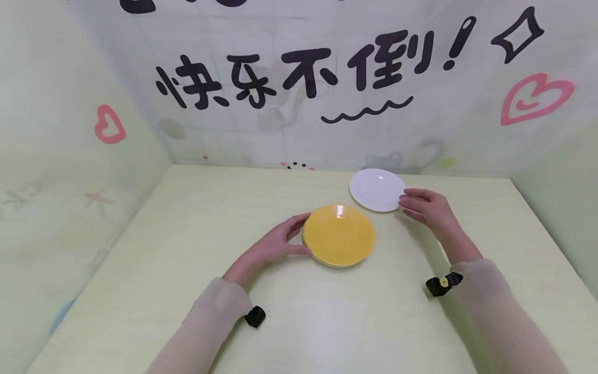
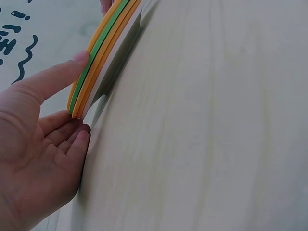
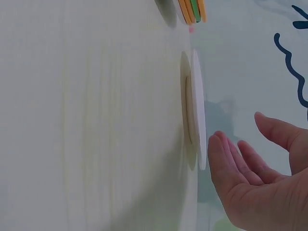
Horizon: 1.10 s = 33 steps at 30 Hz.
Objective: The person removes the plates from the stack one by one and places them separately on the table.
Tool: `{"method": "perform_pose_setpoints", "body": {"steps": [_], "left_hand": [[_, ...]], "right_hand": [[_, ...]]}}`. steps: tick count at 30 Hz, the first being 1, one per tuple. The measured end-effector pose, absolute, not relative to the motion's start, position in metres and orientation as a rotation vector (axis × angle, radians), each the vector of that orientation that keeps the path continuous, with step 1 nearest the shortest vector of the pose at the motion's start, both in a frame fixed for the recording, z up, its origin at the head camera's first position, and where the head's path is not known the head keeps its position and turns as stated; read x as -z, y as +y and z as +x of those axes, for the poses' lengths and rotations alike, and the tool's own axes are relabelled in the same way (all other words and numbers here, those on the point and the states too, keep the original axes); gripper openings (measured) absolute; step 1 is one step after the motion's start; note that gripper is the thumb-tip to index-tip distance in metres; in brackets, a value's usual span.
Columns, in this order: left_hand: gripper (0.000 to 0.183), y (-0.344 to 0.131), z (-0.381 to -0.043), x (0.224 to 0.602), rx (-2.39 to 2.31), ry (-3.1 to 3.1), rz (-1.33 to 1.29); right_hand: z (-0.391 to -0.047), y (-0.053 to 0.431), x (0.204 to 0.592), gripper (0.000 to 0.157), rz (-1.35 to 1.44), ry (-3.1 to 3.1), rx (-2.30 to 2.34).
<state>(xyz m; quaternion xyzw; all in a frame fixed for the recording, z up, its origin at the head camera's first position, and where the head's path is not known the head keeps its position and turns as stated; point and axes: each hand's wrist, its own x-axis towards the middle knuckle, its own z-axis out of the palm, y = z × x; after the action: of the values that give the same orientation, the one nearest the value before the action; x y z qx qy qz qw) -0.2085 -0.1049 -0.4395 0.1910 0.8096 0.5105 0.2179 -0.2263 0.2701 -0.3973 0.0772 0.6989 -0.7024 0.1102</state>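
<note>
A stack of plates stands on the table, its top plate yellow. The left wrist view shows the stack's edge in layers: orange-yellow, green, orange, with white at the bottom. My left hand is at the stack's left side, thumb and fingers spread apart along the rim; the thumb touches it. Behind and to the right, a white plate lies near the back wall. Beside its right edge is my right hand, fingers extended and holding nothing. In the right wrist view the fingertips appear close to the white plate's rim.
The pale wooden table extends in front of and around the plates. A back wall with black writing rises behind them, with pale walls at left and right. A black wrist device sits at the left sleeve, another at the right.
</note>
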Motion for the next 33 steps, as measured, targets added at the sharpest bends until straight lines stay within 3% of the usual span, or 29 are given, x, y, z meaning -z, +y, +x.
{"method": "perform_pose_setpoints", "body": {"steps": [33], "left_hand": [[0.088, -0.108, -0.209, 0.442, -1.422, 2.247, 0.549]], "right_hand": [[-0.207, 0.217, 0.409, 0.055, 0.028, 2.108, 1.809]]}}
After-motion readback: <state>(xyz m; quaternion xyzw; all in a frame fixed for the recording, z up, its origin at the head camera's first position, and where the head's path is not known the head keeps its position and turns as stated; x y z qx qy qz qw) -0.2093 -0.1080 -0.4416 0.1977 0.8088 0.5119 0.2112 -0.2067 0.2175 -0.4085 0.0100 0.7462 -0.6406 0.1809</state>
